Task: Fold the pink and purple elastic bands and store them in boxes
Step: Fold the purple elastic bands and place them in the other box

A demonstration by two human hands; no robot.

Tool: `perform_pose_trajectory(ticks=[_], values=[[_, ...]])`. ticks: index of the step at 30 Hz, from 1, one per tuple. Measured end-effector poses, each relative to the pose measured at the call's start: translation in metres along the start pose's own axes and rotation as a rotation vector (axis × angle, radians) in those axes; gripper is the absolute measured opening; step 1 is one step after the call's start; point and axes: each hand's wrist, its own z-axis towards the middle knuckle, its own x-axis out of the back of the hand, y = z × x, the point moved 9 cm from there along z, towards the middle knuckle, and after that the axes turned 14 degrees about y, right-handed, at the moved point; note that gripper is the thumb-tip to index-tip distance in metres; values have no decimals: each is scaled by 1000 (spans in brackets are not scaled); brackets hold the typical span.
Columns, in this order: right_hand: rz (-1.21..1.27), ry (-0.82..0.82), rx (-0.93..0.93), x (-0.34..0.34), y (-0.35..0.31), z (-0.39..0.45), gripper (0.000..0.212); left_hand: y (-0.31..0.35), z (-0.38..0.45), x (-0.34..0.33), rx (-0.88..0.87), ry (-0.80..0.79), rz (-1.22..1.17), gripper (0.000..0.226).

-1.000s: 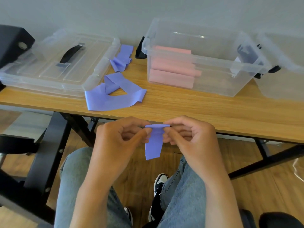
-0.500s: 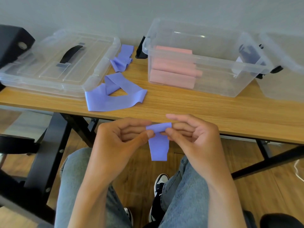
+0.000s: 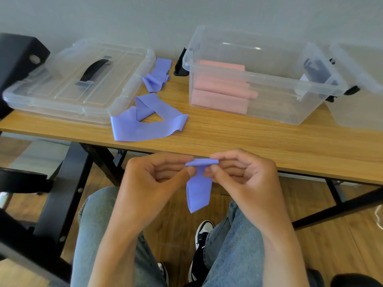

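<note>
Left hand (image 3: 154,183): pinches purple band (image 3: 199,189).
Right hand (image 3: 241,179): pinches the same band.
Desk (image 3: 259,139): wooden, just beyond both hands.
Wall (image 3: 186,15): grey, behind.
Floor (image 3: 176,220): wood, below.

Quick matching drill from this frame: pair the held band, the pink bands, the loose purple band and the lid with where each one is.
Things:
1. held band
2. pink bands
3. loose purple band
4. lid

Places:
A. inside the clear box
B. flat on the table, left end
C. pinched between left hand and right hand
D. on the table beside the lid

Pairs: 1-C, 2-A, 3-D, 4-B
</note>
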Motion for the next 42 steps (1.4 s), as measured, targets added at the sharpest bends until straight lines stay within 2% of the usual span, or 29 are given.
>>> perform_pose_trajectory(ticks=[5, 9, 11, 17, 23, 27, 29, 33, 39, 42], values=[[29, -25, 10, 0, -3, -1, 14, 1, 0, 5, 15, 45, -72, 16], [-30, -1, 34, 2, -2, 0, 28, 0, 2, 3, 21, 1, -16, 34], [-63, 6, 39, 3, -2, 0, 35, -2, 2, 3, 2, -8, 36, 34], [-141, 12, 85, 2, -2, -1, 18, -5, 1, 4, -22, 17, 104, 11], [-13, -14, 18, 0, 0, -2, 16, -2, 0, 2, -9, 3, 16, 22], [64, -30, 4, 1, -3, -2, 18, 0, 1, 4, -6, 36, -52, 18], [51, -16, 35, 1, -4, -1, 17, -1, 2, 5, -9, 36, -43, 23], [-10, -4, 42, 1, 0, 0, 38, -2, 3, 5, -38, 9, 8, 33], [-147, 8, 117, 3, 1, 0, 20, -7, 3, 1, -48, -14, 92, 14], [-126, -24, 97, 0, 3, -1, 12, -6, 0, -4, -31, -38, 85, 11]])
